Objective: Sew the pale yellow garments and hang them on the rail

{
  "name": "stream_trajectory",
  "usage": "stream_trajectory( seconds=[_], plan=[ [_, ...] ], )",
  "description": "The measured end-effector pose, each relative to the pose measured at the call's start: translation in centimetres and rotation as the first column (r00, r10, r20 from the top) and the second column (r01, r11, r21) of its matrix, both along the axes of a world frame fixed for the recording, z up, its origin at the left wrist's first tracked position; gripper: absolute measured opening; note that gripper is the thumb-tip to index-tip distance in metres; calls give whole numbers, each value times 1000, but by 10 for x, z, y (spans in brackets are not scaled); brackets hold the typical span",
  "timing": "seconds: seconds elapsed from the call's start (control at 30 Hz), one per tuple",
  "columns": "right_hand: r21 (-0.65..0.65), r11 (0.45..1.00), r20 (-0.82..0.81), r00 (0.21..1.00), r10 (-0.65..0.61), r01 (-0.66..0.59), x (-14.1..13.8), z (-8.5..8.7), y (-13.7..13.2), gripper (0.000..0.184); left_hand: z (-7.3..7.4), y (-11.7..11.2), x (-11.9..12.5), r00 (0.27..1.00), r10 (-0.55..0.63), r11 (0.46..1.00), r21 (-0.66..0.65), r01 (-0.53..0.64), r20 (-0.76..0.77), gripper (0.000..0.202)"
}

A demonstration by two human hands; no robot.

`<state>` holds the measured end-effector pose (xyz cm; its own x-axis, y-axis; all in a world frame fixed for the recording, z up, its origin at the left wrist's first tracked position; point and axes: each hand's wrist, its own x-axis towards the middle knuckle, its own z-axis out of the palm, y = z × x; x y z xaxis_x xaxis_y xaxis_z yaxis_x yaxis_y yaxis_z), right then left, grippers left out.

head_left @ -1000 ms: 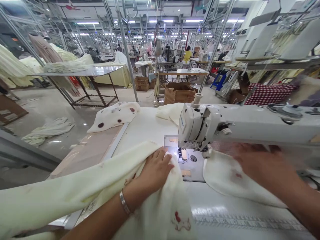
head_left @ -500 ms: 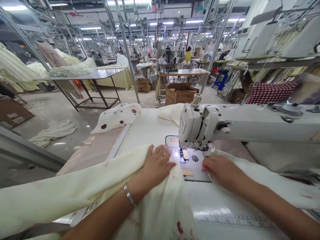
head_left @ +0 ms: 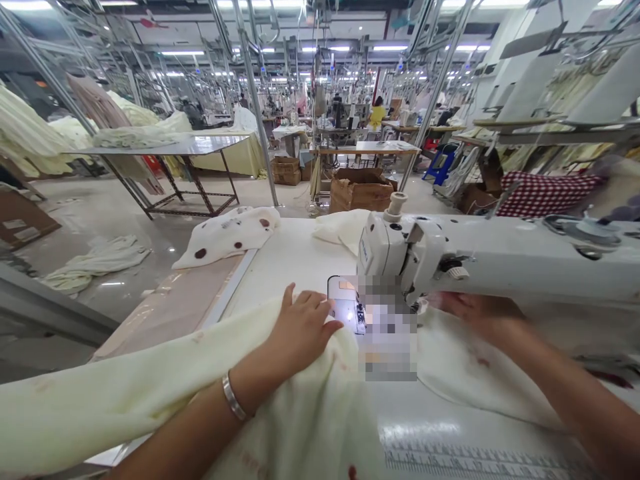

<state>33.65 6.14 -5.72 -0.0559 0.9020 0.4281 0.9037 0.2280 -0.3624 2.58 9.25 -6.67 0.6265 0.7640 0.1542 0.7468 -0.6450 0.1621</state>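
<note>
Cream cloth [head_left: 150, 393] with faint reddish marks runs from the left edge to the sewing machine [head_left: 387, 247] and hangs in folds toward me. On its upper edge, left of the lit needle plate [head_left: 345, 310], lies my left hand [head_left: 303, 330], fingers stretched out and thumb apart. My right hand [head_left: 475, 312] reaches in below the machine's arm, over a second stretch of pale cloth [head_left: 465, 363]. Motion smears its fingers, and the machine partly hides them, so its grip is unclear. A pixelated patch covers the needle area.
Spotted white cloth [head_left: 227, 237] lies at the table's far left corner, near more pale cloth [head_left: 340, 227] behind the machine. A ruler strip [head_left: 440, 461] runs along the near edge. Cardboard box [head_left: 360, 190], metal-legged table [head_left: 200, 143] and thread cones [head_left: 607, 87] stand beyond.
My right hand has moved away from the needle plate, back and right below the machine's arm. The pale cloth there lies spread wider. My left hand has shifted slightly left with the cream cloth.
</note>
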Motion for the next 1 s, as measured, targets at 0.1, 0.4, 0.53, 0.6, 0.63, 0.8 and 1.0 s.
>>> stream_trajectory(
  seconds=[0.1,0.4,0.53,0.6,0.63,0.8,1.0],
  plan=[
    [-75,987,66,986,150,-145,-39,-5,-39,17,13,11,-1,997,7,1000,-17,-8,-70,21],
    [-30,919,236,890,390,-394,-135,-37,-79,28,31,17,10,993,-90,989,-128,81,-73,12],
    [35,926,227,906,359,-375,-130,-46,-76,29,27,21,11,980,-130,983,-148,108,-149,14],
    [34,930,217,911,350,-365,-130,-47,-75,26,28,23,11,975,-170,975,-171,144,-144,5],
    [32,932,212,914,346,-361,-131,-47,-75,24,29,24,10,975,-182,972,-176,158,-130,3],
    [14,938,190,922,337,-346,-134,-48,-74,22,33,26,11,972,-228,961,-172,218,-46,13],
    [0,937,169,924,344,-349,-132,-48,-74,22,13,24,28,980,-197,975,-112,191,-42,13]
  ],
)
